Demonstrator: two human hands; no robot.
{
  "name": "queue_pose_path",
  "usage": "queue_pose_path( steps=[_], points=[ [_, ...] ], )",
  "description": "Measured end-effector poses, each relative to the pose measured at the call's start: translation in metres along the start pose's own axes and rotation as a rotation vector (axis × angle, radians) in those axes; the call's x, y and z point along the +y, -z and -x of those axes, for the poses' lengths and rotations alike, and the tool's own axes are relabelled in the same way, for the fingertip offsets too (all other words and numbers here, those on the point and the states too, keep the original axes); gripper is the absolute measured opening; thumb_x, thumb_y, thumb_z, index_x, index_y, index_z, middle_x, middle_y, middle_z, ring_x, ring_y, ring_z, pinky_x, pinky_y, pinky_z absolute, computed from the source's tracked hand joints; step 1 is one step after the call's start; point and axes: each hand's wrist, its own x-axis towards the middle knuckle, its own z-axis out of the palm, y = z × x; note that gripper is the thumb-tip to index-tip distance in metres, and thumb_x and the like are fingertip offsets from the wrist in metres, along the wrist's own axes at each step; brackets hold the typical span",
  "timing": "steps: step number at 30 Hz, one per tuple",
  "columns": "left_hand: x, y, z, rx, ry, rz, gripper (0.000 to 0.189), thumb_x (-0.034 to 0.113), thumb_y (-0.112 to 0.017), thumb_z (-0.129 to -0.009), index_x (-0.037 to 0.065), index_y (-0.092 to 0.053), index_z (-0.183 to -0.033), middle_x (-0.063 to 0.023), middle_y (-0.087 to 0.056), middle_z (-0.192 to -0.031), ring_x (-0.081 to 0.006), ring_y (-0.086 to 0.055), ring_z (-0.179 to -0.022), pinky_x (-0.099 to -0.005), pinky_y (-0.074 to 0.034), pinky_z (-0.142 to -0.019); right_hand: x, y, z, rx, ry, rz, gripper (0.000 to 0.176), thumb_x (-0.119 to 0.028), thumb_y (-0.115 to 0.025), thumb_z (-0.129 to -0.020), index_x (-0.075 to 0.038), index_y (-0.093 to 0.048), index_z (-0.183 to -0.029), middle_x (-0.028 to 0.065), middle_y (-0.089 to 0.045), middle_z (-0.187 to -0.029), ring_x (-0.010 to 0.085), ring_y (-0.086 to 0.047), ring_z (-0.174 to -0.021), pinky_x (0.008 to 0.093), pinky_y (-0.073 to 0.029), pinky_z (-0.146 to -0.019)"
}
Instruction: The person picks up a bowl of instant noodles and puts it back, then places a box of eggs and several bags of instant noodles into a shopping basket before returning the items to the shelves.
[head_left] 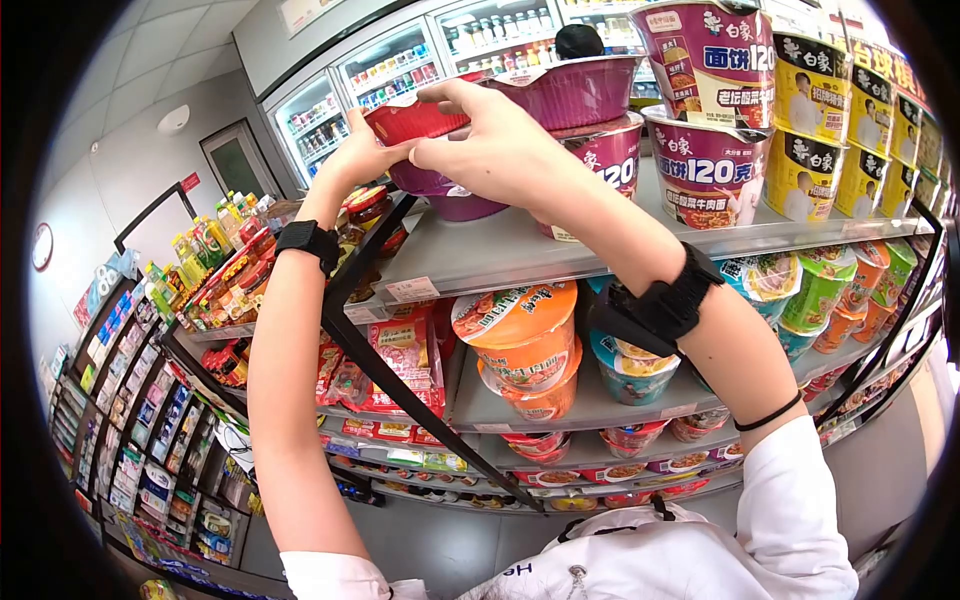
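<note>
At the left end of the top shelf, a red instant noodle bowl rests above a purple noodle bowl. My left hand grips the red bowl from its left side, the thumb across its near face. My right hand curls over the same bowl from the right, its thumb meeting the left one; some fingertips are hidden. Just behind my right hand, a wide purple bowl sits on a purple noodle cup. Black straps circle both forearms.
Purple noodle cups and yellow cups stand stacked to the right. Below the top shelf are orange cups and red packets. A black shelf post slants at the corner. Jars and bottles fill shelving at left.
</note>
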Motion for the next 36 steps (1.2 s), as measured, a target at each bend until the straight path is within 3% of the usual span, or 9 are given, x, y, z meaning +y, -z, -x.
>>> queue_pose_path(
  steps=[5, 6, 7, 8, 9, 11, 14, 25, 36],
  points=[
    [0.023, 0.007, 0.015, 0.041, 0.015, 0.042, 0.105, 0.048, -0.074, -0.064, -0.018, -0.014, -0.117, -0.0279, -0.053, -0.109, -0.0301, -0.057, -0.1, -0.0321, -0.047, -0.083, -0.019, 0.05, 0.0, 0.347, 0.622, 0.867, 0.029, -0.012, -0.061, -0.066, -0.004, -0.061, -0.094, 0.0188, -0.06, -0.084, 0.0331, -0.058, -0.078, 0.0382, -0.046, -0.073],
    [0.023, 0.007, 0.013, 0.012, 0.02, 0.028, 0.101, 0.048, -0.072, -0.066, -0.015, -0.015, -0.12, -0.0277, -0.052, -0.111, -0.0294, -0.054, -0.104, -0.0327, -0.043, -0.087, -0.018, 0.062, -0.005, 0.411, 0.7, 1.0, 0.013, -0.003, -0.057, -0.062, 0.0, -0.062, -0.074, 0.0174, -0.06, -0.071, 0.0314, -0.061, -0.07, 0.0401, -0.049, -0.064],
    [0.023, 0.008, 0.012, -0.017, 0.025, 0.013, 0.098, 0.047, -0.071, -0.068, -0.013, -0.017, -0.124, -0.0275, -0.051, -0.113, -0.0287, -0.051, -0.108, -0.0332, -0.039, -0.092, -0.013, 0.071, -0.012, 0.455, 0.701, 1.067, 0.013, -0.007, -0.06, -0.065, -0.002, -0.065, -0.076, 0.0168, -0.061, -0.07, 0.0321, -0.062, -0.068, 0.0415, -0.05, -0.063],
    [0.025, 0.008, 0.015, -0.018, 0.014, -0.006, 0.096, 0.045, -0.071, -0.069, -0.012, -0.018, -0.123, -0.0272, -0.051, -0.113, -0.0286, -0.051, -0.108, -0.0332, -0.04, -0.092, -0.029, 0.085, -0.008, 0.206, 0.313, 1.163, 0.021, -0.009, -0.057, -0.066, 0.007, -0.06, -0.08, 0.0236, -0.06, -0.081, 0.0355, -0.058, -0.08, 0.0405, -0.047, -0.073],
    [0.028, 0.009, 0.018, -0.017, 0.002, -0.024, 0.093, 0.043, -0.072, -0.069, -0.012, -0.019, -0.123, -0.0269, -0.051, -0.113, -0.0285, -0.051, -0.109, -0.0331, -0.04, -0.092, -0.024, 0.091, -0.013, 0.181, 0.213, 1.221, 0.022, -0.01, -0.057, -0.066, 0.004, -0.062, -0.082, 0.0226, -0.061, -0.08, 0.0356, -0.058, -0.078, 0.0408, -0.047, -0.071],
    [0.029, 0.01, 0.019, -0.023, -0.02, -0.028, 0.09, 0.038, -0.072, -0.069, -0.011, -0.02, -0.123, -0.0264, -0.051, -0.113, -0.0283, -0.051, -0.108, -0.0328, -0.04, -0.091, -0.019, 0.096, -0.018, 0.019, -0.094, 1.172, 0.036, -0.021, -0.067, -0.069, -0.002, -0.063, -0.099, 0.0205, -0.062, -0.091, 0.0303, -0.06, -0.086, 0.0354, -0.049, -0.076],
    [0.023, 0.008, 0.01, -0.025, -0.038, -0.008, 0.085, 0.03, -0.074, -0.069, -0.009, -0.021, -0.123, -0.0252, -0.052, -0.11, -0.0276, -0.052, -0.105, -0.0321, -0.041, -0.089, 0.014, 0.097, -0.02, 0.122, 0.193, 1.024, 0.025, -0.017, -0.065, -0.071, -0.003, -0.065, -0.092, 0.019, -0.062, -0.083, 0.0325, -0.06, -0.077, 0.0382, -0.047, -0.072],
    [0.021, -0.002, -0.003, 0.046, -0.029, -0.068, 0.063, 0.015, -0.069, -0.073, -0.006, -0.03, -0.118, -0.0157, -0.06, -0.083, -0.0193, -0.06, -0.076, -0.03, -0.049, -0.067, 0.021, 0.089, -0.012, 0.274, 0.293, 1.004, 0.024, -0.02, -0.064, -0.073, -0.004, -0.066, -0.091, 0.0192, -0.062, -0.081, 0.0331, -0.06, -0.077, 0.0391, -0.047, -0.073],
    [0.028, 0.017, 0.022, -0.019, 0.021, -0.106, 0.086, 0.014, -0.069, -0.072, -0.001, -0.012, -0.135, -0.0158, -0.06, -0.085, -0.0193, -0.06, -0.077, -0.0298, -0.048, -0.068, 0.018, 0.091, 0.0, 0.323, 0.361, 0.973, 0.027, -0.023, -0.063, -0.072, -0.007, -0.065, -0.095, 0.0193, -0.062, -0.083, 0.0327, -0.06, -0.077, 0.0377, -0.047, -0.073]
  ],
)
